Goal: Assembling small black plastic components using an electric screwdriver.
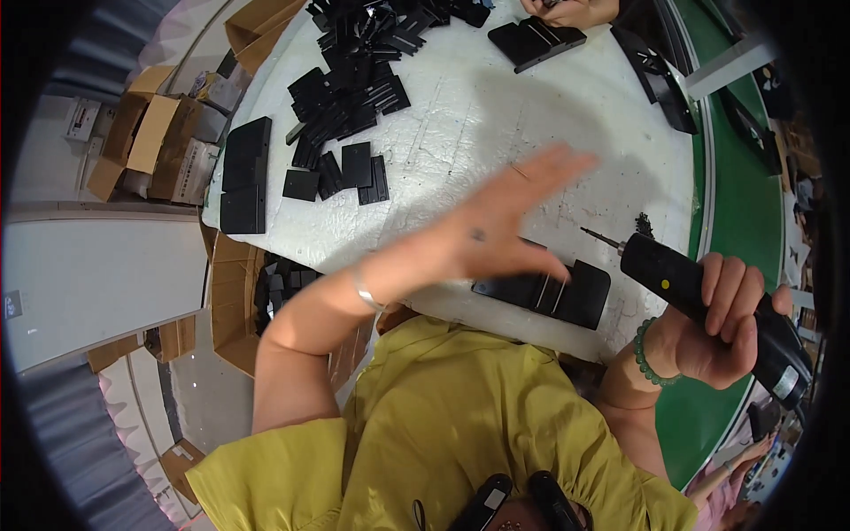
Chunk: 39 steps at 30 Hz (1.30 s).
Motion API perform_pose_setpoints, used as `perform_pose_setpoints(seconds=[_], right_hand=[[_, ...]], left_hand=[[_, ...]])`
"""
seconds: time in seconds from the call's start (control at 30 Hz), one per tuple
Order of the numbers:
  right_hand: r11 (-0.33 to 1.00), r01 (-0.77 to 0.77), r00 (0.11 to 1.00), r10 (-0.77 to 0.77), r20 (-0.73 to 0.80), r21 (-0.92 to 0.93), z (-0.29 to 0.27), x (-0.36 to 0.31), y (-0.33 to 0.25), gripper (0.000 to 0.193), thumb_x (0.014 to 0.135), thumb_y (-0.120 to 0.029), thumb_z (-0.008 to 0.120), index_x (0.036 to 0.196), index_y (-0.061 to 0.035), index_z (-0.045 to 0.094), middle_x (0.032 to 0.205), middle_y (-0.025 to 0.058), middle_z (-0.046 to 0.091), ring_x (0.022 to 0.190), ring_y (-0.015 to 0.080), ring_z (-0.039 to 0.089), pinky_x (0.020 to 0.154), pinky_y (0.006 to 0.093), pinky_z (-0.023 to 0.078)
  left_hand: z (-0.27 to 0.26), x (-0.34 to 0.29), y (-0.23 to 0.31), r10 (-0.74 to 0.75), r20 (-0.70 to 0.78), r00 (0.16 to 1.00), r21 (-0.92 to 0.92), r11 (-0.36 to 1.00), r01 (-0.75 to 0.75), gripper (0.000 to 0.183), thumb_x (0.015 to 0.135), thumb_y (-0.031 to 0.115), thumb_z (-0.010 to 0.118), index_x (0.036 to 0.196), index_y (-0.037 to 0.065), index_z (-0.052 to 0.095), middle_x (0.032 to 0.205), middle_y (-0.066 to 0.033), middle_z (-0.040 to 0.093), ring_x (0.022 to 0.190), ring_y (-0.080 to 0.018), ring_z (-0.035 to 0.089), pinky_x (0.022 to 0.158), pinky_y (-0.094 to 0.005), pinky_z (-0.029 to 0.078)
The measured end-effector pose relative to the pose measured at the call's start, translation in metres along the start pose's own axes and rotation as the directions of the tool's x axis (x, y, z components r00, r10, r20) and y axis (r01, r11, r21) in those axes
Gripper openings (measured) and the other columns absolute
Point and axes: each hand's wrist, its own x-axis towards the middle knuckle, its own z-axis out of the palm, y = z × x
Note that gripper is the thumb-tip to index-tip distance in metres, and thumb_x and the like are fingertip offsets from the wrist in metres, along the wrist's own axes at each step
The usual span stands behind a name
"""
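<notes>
My right hand [722, 327] is wrapped round a black electric screwdriver [662, 273], whose thin bit points left over the white work surface [443, 124]. My left hand [513, 221] reaches across in front of me, fingers stretched and thumb apart, slightly blurred, with nothing in it. Partly hidden beneath that hand, a flat black plastic part [584, 294] lies at the near edge. Beyond the screwdriver's body is a small heap of dark screws [644, 225].
A big pile of black plastic pieces [354, 88] covers the far left. Two-section black panels [243, 177] lie on the left edge. Another person's hand [571, 11] touches a black part [536, 42] at the far side. Green surface [735, 203] lies right; cardboard boxes [150, 133] stand left.
</notes>
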Motion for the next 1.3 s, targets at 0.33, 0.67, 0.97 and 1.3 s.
perform_pose_setpoints(seconds=[0.33,0.67,0.97,1.3], right_hand=[[1.0,-0.007,1.0,0.007,0.011,0.021,-0.027,0.005,-0.02,0.033,0.077,-0.009,0.052,0.11,-0.0115,0.051,0.063,-0.0057,0.042,0.055,0.0057,0.04,0.061,0.0236,0.03],[0.997,-0.064,0.996,0.066,-0.052,0.042,-0.026,0.004,-0.04,0.024,0.07,-0.007,0.055,0.093,-0.0103,0.05,0.059,-0.0061,0.043,0.053,0.0055,0.043,0.064,0.0234,0.035],[0.998,-0.067,0.993,0.066,-0.094,-0.017,-0.04,-0.008,-0.06,0.023,0.07,-0.006,0.054,0.092,-0.0102,0.051,0.057,-0.006,0.044,0.053,0.0055,0.044,0.064,0.0238,0.035],[0.994,-0.106,0.991,0.107,-0.082,0.009,-0.038,-0.008,-0.054,0.022,0.07,-0.006,0.054,0.092,-0.011,0.051,0.059,-0.0061,0.045,0.053,0.0055,0.045,0.064,0.0234,0.036]], left_hand=[[-0.144,-0.038,-0.032,-0.409,0.026,0.912,0.745,0.616,0.255,0.042,0.06,0.014,0.078,0.099,0.004,0.066,0.085,-0.0086,0.062,0.08,-0.0259,0.054,0.074,-0.0337,0.045],[-0.029,-0.008,0.02,-0.45,0.241,0.86,-0.14,0.86,0.49,0.019,0.075,-0.002,0.068,0.094,-0.002,0.066,0.081,-0.0048,0.064,0.07,-0.0085,0.06,0.061,-0.0206,0.048],[0.029,-0.012,0.009,-0.365,0.451,0.815,-0.014,0.909,0.416,0.016,0.076,-0.002,0.067,0.092,-0.002,0.066,0.082,-0.0049,0.06,0.067,-0.0085,0.056,0.059,-0.0196,0.046],[0.029,-0.017,0.02,-0.184,0.425,0.886,0.367,0.93,0.017,0.023,0.073,0.004,0.07,0.095,0.006,0.067,0.094,-0.008,0.06,0.086,-0.0241,0.054,0.076,-0.0303,0.044]])
